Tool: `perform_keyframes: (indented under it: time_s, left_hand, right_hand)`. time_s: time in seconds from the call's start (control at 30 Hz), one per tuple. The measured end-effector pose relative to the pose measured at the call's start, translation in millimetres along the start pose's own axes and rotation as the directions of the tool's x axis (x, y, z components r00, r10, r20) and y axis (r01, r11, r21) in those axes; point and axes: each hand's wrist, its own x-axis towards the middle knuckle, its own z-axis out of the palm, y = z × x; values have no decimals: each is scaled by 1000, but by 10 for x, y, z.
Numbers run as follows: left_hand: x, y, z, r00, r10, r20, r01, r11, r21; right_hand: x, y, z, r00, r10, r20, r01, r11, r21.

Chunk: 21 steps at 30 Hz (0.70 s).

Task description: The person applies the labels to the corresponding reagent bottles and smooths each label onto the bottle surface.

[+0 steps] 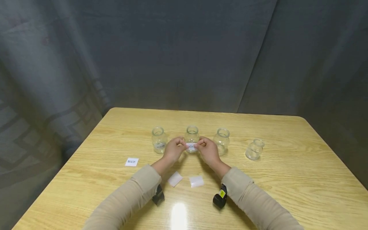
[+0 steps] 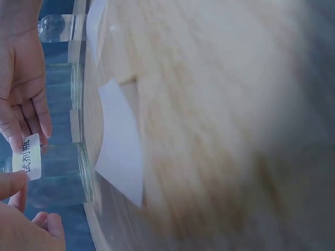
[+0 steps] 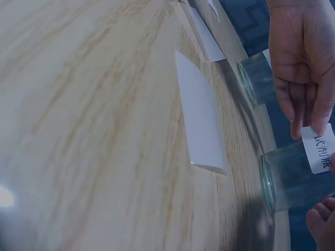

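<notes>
A white label (image 1: 191,147) with black characters lies across the front of the second glass jar from the left (image 1: 192,129). At its left end, my left hand (image 1: 173,150) pinches it between thumb and fingers. My right hand (image 1: 208,150) pinches the right end in the same way. Thumbs are on the label's face in the left wrist view, where the label (image 2: 30,157) sits against the jar (image 2: 63,180). The right wrist view also has the label (image 3: 318,149) in front of the jar (image 3: 288,180). Whether it is stuck down, I cannot tell.
To the left stands a glass jar with a label (image 1: 159,140). Two jars without visible labels, one taller (image 1: 221,140) and one smaller (image 1: 255,149), stand at right. A printed label (image 1: 132,162) and two blank white pieces (image 1: 175,179) (image 1: 196,181) lie on the wooden table (image 1: 287,191).
</notes>
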Motion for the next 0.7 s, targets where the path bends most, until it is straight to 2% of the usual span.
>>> perform_keyframes:
  time_s: [0.2,0.43,0.7]
  left_hand:
    - [9,10,-1,1000,-32,-1,32,999,-9]
    - [26,26,9,1000,-8,-30,9,999,51]
    - [48,35,-9,999,24,-34,-20,994,110]
  right_hand:
    - [-4,4,7,1000,-23,17,23,1000,-15]
    - [-6,1,-2,998,-63,23,65,994,-89]
    - [0,5,-9,991,-130,17,131,978,-164]
